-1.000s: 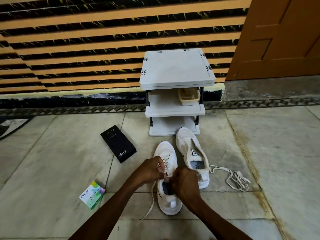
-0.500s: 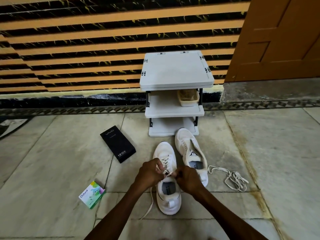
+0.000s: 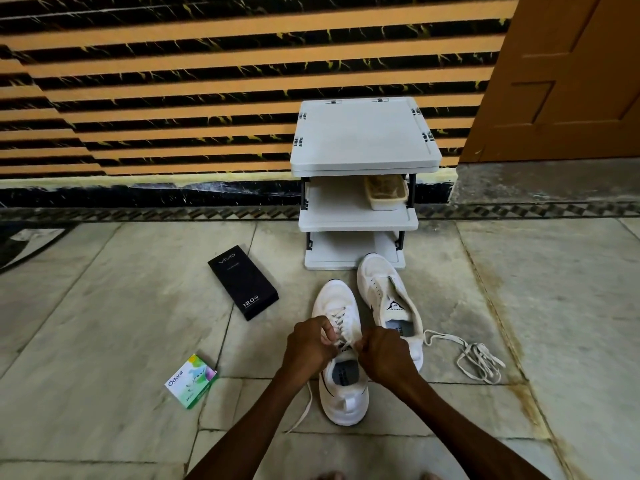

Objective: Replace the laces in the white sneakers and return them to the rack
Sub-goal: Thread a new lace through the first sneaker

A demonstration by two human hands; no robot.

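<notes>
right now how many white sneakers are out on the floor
2: the near sneaker, being laced; the far sneaker to its right, toe at the rack. None seen on shelves.

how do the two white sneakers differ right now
The near sneaker has a lace threaded through it; the far sneaker looks unlaced, a loose lace beside it. The left hand and right hand pinch the near sneaker's lace; the far sneaker is untouched. Both are white, on the floor, toes toward the rack.

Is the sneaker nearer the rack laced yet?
Unlaced: the sneaker shows bare eyelets and an open tongue; a loose lace lies beside it.
</notes>
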